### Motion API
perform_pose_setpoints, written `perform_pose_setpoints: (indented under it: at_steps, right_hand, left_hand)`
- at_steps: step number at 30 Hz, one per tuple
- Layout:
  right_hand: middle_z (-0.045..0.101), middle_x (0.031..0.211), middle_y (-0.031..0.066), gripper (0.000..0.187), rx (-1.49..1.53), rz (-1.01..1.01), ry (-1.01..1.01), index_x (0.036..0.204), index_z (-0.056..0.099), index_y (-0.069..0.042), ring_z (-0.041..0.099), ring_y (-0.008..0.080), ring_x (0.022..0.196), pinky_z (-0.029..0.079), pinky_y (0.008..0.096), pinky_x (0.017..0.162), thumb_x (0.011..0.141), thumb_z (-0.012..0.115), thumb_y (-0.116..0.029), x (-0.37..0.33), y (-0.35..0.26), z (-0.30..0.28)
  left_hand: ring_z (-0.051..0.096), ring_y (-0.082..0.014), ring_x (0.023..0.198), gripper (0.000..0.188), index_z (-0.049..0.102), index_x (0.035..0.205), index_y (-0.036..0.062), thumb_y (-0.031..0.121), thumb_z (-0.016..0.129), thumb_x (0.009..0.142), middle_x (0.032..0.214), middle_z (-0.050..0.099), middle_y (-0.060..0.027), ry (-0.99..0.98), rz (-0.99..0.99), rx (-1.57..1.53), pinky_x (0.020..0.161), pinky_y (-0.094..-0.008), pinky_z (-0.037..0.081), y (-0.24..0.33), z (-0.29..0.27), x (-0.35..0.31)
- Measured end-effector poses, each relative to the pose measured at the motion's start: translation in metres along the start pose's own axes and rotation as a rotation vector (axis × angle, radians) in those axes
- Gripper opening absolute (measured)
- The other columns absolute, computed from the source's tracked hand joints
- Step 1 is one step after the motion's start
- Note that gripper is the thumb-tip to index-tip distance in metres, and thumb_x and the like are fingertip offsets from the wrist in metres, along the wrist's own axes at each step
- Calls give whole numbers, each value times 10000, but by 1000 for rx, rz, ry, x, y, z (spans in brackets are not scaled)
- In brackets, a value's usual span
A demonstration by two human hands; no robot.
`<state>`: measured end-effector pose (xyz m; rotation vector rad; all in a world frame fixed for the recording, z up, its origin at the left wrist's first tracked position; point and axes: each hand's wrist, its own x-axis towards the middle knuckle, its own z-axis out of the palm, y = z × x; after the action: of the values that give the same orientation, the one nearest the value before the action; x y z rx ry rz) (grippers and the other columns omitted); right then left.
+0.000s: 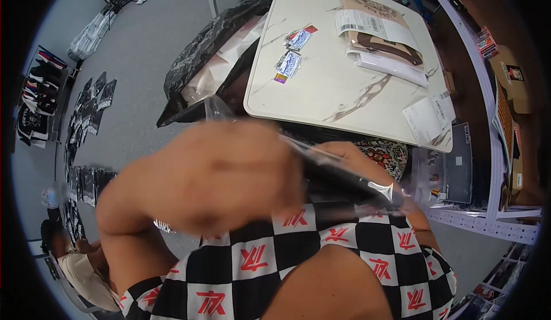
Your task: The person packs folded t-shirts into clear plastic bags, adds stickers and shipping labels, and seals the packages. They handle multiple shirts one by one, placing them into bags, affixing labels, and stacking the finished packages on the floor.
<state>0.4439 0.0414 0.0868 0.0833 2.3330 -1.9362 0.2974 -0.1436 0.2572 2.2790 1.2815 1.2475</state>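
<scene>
In front of my chest is a clear plastic bag [367, 189] with something black and folded inside, smeared by motion. My left hand [221, 171] is curled into a blurred fist at the bag's left end, and a bit of clear plastic sticks up above its knuckles. On the far side of the bag my right hand [350, 155] grips it, its fingers partly hidden behind the plastic. Just beyond both hands stands a white marbled table [321, 93].
A packed parcel [381, 33] with a label, small stickers [290, 62] and loose labels [429, 116] lie on the table. Left of it sits an open black plastic sack [212, 50]. Metal shelving [491, 148] stands at right. Another person [86, 268] sits lower left.
</scene>
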Motion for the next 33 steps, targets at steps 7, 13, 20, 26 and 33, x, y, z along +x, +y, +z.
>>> perform_pose_setpoints:
  at_steps: [7, 13, 20, 26, 33]
  right_hand:
    - [535, 1039, 81, 286, -531, -520, 665, 1017, 535, -47, 487, 194, 977, 372, 292, 840, 740, 582, -97, -9, -129, -77]
    - [574, 902, 103, 175, -1457, -713, 268, 867, 578, -12, 548, 223, 839, 435, 274, 710, 725, 577, -113, -8, -207, -85]
    - [559, 958, 78, 239, -1615, -947, 355, 928, 568, -35, 515, 196, 900, 398, 281, 772, 706, 610, -111, -4, -210, -88]
    - [554, 917, 50, 215, -857, -605, 565, 948, 556, -40, 492, 143, 881, 375, 254, 788, 744, 574, -108, 14, -141, -110]
    - [566, 896, 102, 178, -303, -107, -439, 880, 583, -44, 526, 239, 861, 409, 301, 766, 787, 509, -177, -23, -66, -31]
  left_hand:
    - [515, -187, 584, 142, 523, 764, 33, 41, 551, 625, 713, 501, -83, 81, 540, 648, 469, -274, 429, -43, -10, 80]
    - [443, -152, 494, 80, 468, 655, 71, 113, 527, 690, 598, 415, -46, 623, 1311, 796, 399, -260, 380, -67, -23, 144]
    - [433, -135, 477, 77, 501, 685, 70, 131, 541, 662, 599, 427, -29, 425, 987, 852, 382, -235, 356, -65, -7, 109]
    - [425, -121, 463, 109, 529, 710, 69, 146, 553, 637, 599, 437, -14, 15, 589, 762, 368, -213, 334, -22, 14, 65]
    - [482, -150, 512, 225, 557, 788, 48, 209, 601, 638, 655, 488, -34, -354, 192, 3, 404, -213, 373, 4, 35, 13]
